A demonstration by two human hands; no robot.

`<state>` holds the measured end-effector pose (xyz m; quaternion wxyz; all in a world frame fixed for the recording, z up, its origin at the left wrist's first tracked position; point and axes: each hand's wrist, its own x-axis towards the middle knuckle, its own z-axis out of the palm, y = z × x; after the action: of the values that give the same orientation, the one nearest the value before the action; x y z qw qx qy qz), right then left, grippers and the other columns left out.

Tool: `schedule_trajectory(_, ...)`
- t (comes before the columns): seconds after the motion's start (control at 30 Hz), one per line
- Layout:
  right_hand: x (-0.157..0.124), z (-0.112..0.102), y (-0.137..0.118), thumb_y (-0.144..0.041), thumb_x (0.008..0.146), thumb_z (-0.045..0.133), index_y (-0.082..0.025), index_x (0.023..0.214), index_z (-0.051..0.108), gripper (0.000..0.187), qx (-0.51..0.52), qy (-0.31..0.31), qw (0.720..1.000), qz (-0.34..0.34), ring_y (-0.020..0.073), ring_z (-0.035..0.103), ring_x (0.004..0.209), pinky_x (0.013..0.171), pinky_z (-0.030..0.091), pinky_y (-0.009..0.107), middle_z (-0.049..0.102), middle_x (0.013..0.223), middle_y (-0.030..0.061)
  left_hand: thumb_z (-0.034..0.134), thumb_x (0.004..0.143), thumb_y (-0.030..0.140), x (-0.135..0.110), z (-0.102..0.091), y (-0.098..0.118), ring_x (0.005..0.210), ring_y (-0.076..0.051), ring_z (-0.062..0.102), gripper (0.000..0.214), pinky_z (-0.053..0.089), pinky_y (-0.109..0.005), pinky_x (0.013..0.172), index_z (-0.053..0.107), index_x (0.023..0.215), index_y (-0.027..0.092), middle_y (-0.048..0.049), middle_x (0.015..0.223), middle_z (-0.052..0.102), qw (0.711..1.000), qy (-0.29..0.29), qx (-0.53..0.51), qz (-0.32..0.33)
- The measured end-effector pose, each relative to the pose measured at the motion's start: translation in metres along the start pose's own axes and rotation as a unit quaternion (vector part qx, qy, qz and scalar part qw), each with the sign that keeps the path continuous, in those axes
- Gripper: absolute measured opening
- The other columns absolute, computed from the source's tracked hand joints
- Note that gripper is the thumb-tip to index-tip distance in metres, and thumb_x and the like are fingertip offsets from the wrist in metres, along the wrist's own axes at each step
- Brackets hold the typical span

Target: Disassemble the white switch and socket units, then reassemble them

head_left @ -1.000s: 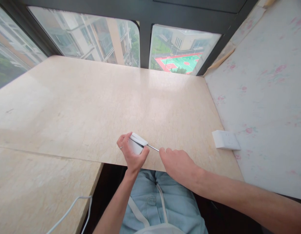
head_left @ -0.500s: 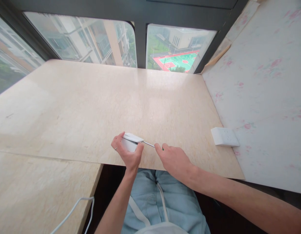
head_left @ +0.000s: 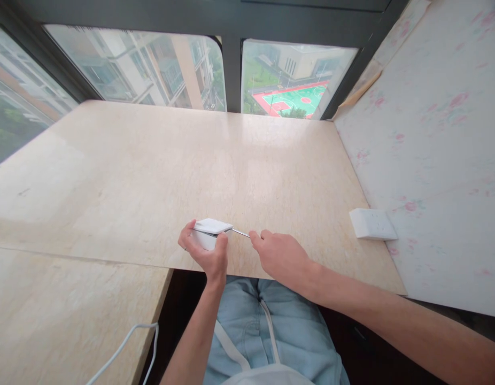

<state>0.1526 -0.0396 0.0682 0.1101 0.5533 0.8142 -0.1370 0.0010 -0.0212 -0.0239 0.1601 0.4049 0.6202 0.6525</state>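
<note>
My left hand (head_left: 207, 258) grips a small white plastic case (head_left: 205, 240) near the front edge of the counter. The case's flat white top (head_left: 214, 225) is raised along a dark gap facing me. My right hand (head_left: 280, 256) is closed around the handle of a screwdriver (head_left: 241, 233), which the fingers mostly hide. Its thin metal shaft points left, and the tip meets the case's right corner at the gap; how deep it goes in cannot be made out.
Beneath the hands is a beige marbled counter (head_left: 171, 171). A white wall socket box (head_left: 373, 224) sits at the right, against the flowered wall (head_left: 443, 160). On the lower left surface lies a white cable (head_left: 123, 347). Windows (head_left: 289, 80) line the back.
Both hands have shifted slightly left with the case and screwdriver. The case has turned so that more of its top shows, and the gap at its right looks wider.
</note>
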Motion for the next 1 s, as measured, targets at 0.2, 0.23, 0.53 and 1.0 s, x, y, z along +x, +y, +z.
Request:
schedule_trajectory(0.2, 0.015, -0.001, 0.022, -0.022, 0.095, 0.050, -0.018, 0.084, 0.069, 0.023, 0.377, -0.081, 0.922, 0.014, 0.0104, 0.054, 0.054, 0.050, 0.038, 0.023, 0.060, 0.066, -0.0006, 0.071, 0.064, 0.018, 0.001, -0.006, -0.011, 0.117, -0.026, 0.051, 0.065, 0.040, -0.046, 0.108, 0.052, 0.126, 0.023, -0.0065, 0.123, 0.047, 0.999, -0.012, -0.036, -0.008)
schedule_trajectory(0.23, 0.016, 0.000, 0.024, -0.024, 0.094, 0.052, -0.019, 0.086, 0.069, 0.020, 0.454, -0.114, 0.883, 0.037, 0.0079, 0.047, 0.047, 0.045, 0.036, 0.022, 0.056, 0.064, -0.0028, 0.071, 0.065, 0.019, 0.001, -0.007, -0.013, 0.117, -0.026, 0.051, 0.065, 0.040, -0.046, 0.108, 0.052, 0.127, 0.023, -0.0066, 0.124, 0.047, 0.999, -0.015, -0.041, -0.011)
schedule_trajectory(0.53, 0.013, 0.027, 0.021, -0.020, 0.089, 0.061, -0.015, 0.107, 0.067, 0.020, 0.817, -0.296, 0.485, 0.093, 0.0035, 0.032, 0.039, 0.030, 0.031, 0.015, 0.051, 0.066, -0.0055, 0.069, 0.066, 0.023, 0.003, -0.016, -0.024, 0.111, -0.025, 0.057, 0.068, 0.047, -0.041, 0.100, 0.047, 0.131, 0.023, -0.0079, 0.121, 0.053, 0.989, -0.026, -0.133, -0.053)
schedule_trajectory(1.0, 0.010, 0.090, -0.008, -0.025, 0.100, 0.046, -0.015, 0.105, 0.064, 0.022, 0.917, -0.328, 0.224, 0.021, 0.0029, 0.013, 0.033, 0.026, 0.019, 0.013, 0.040, 0.056, -0.0109, 0.069, 0.067, 0.031, 0.002, -0.024, -0.031, 0.112, -0.026, 0.059, 0.067, 0.049, -0.039, 0.098, 0.046, 0.129, 0.023, -0.0080, 0.122, 0.056, 0.984, -0.049, -0.159, -0.058)
